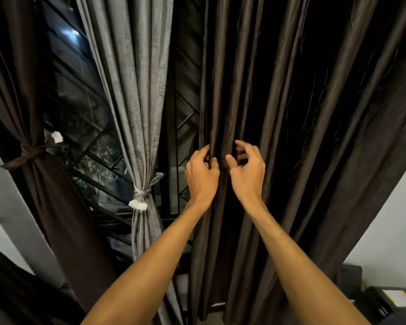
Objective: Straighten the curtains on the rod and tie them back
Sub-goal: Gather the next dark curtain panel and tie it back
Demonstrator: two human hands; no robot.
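Dark brown satin curtain [279,113] hangs loose at right, untied; gathering it seems the step in hand. The left hand [202,171] pinches a fold; the right hand [247,168] hovers half-curled and empty. Next, bunch the pleats for tying. Left of it, the grey woven curtain [136,90] hangs tied.

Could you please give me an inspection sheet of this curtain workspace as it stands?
Surface: nothing seen.
Job's things: loose brown curtain hangs untied; grey curtain and left brown curtain tied back.
Clutter: black device at lower right.
Hands: left hand grips a fold of the loose brown curtain; right hand curled at it, grip unclear.
Cables: nothing seen.
Surroundings: window grille, white wall.
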